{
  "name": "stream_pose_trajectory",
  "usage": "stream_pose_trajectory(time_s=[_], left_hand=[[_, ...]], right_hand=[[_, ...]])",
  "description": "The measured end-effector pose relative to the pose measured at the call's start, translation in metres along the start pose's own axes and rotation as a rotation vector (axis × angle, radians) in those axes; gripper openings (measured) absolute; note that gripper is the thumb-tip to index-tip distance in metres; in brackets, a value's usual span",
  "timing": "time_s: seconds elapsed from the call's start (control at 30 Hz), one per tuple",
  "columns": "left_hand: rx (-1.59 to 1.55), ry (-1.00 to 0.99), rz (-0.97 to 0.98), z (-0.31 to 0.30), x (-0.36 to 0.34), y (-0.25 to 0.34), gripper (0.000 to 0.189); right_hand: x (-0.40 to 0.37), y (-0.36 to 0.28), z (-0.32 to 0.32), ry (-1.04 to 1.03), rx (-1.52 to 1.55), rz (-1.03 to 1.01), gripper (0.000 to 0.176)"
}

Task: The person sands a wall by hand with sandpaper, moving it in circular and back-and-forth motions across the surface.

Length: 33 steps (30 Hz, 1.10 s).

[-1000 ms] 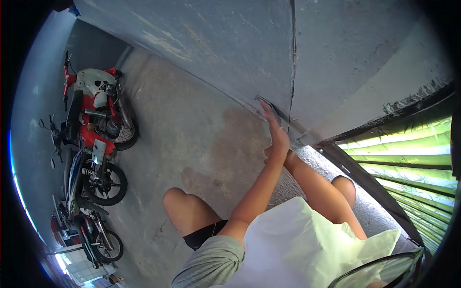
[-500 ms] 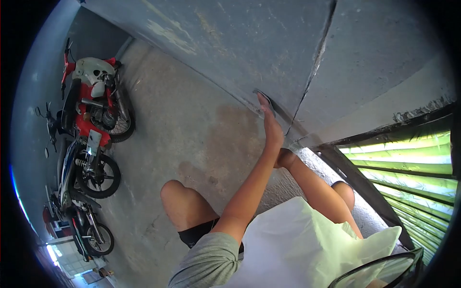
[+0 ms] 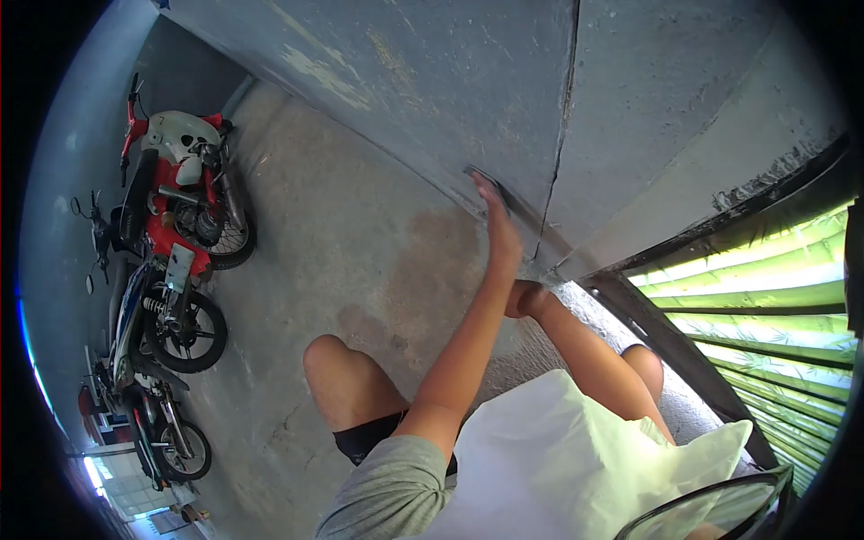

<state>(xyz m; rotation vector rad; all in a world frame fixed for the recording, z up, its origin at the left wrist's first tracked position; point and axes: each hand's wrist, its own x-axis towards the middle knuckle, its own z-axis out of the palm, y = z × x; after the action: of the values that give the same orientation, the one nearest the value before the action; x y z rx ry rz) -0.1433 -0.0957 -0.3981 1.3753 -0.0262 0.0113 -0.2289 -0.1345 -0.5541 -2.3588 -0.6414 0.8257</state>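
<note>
My left hand [image 3: 501, 220] reaches out on a grey-sleeved arm, its fingers stretched along a thin, dark flat sheet [image 3: 486, 180]. It presses the sheet against the grey wall [image 3: 450, 99], low down and left of a vertical seam. What the sheet is made of is too small to tell. Below and to the right, my right hand [image 3: 525, 298] is bent at the wrist near the foot of the wall, close to the left forearm. Its fingers are mostly hidden. My bent knee [image 3: 346, 378] and a white cloth [image 3: 531, 441] over my front show lower in the view.
Several motorcycles, among them a red and white one [image 3: 184, 171], stand along the left side. The concrete floor [image 3: 297, 225] carries a brown stain. A dark-framed panel with green bamboo stalks [image 3: 765, 333] borders the right side. Dark-rimmed glasses [image 3: 720, 495] show at the bottom right.
My left hand and the dark sheet have slid a little to the left along the wall. The camera view has turned slightly. The right hand stays near the wall's foot.
</note>
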Motion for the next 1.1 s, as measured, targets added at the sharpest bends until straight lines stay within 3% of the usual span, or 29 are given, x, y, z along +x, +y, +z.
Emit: stream_pose_trajectory(time_s=[0.03,0.1,0.17,0.27,0.37,0.47,0.53,0.57,0.63,0.7,0.83,1.0,1.1], left_hand=[[-0.003,0.000,-0.001,-0.006,0.010,0.003,0.091],[-0.011,0.001,-0.031,-0.024,0.033,0.004,0.092],[-0.059,0.006,-0.048,-0.026,0.039,-0.004,0.093],[-0.023,-0.032,-0.057,-0.018,0.010,-0.004,0.094],[0.130,-0.098,0.004,-0.007,-0.019,-0.008,0.092],[0.129,-0.106,0.045,-0.014,-0.001,-0.030,0.090],[0.066,-0.092,0.030,-0.019,0.018,-0.033,0.092],[0.046,-0.071,0.025,-0.020,0.020,-0.030,0.091],[0.019,-0.050,0.006,-0.010,0.006,-0.019,0.090],[0.028,-0.151,0.037,0.006,-0.029,-0.001,0.092],[0.061,-0.147,-0.001,0.019,-0.073,-0.005,0.092],[0.001,-0.061,-0.024,0.013,-0.026,-0.023,0.091],[0.015,-0.067,-0.033,0.017,-0.047,-0.017,0.091]], right_hand=[[-0.001,0.006,0.003,-0.002,-0.002,0.002,0.054],[-0.035,-0.047,-0.056,-0.215,-0.085,0.196,0.056],[-0.041,-0.057,-0.061,-0.149,-0.093,0.217,0.056],[-0.030,-0.041,-0.044,-0.147,-0.074,0.180,0.053],[-0.026,-0.024,-0.029,0.117,-0.017,-0.065,0.049],[-0.027,-0.030,-0.038,0.032,-0.072,-0.084,0.044],[-0.028,-0.046,-0.051,-0.180,-0.086,0.099,0.047],[-0.016,-0.035,-0.033,-0.188,-0.073,0.102,0.047],[0.017,0.007,0.024,-0.033,-0.067,-0.039,0.047],[0.002,0.004,0.009,0.096,0.019,-0.019,0.047],[-0.030,-0.023,-0.040,0.488,0.343,0.020,0.047],[-0.038,-0.033,-0.036,0.509,0.384,0.035,0.048],[-0.031,-0.030,-0.037,0.506,0.389,0.036,0.048]])
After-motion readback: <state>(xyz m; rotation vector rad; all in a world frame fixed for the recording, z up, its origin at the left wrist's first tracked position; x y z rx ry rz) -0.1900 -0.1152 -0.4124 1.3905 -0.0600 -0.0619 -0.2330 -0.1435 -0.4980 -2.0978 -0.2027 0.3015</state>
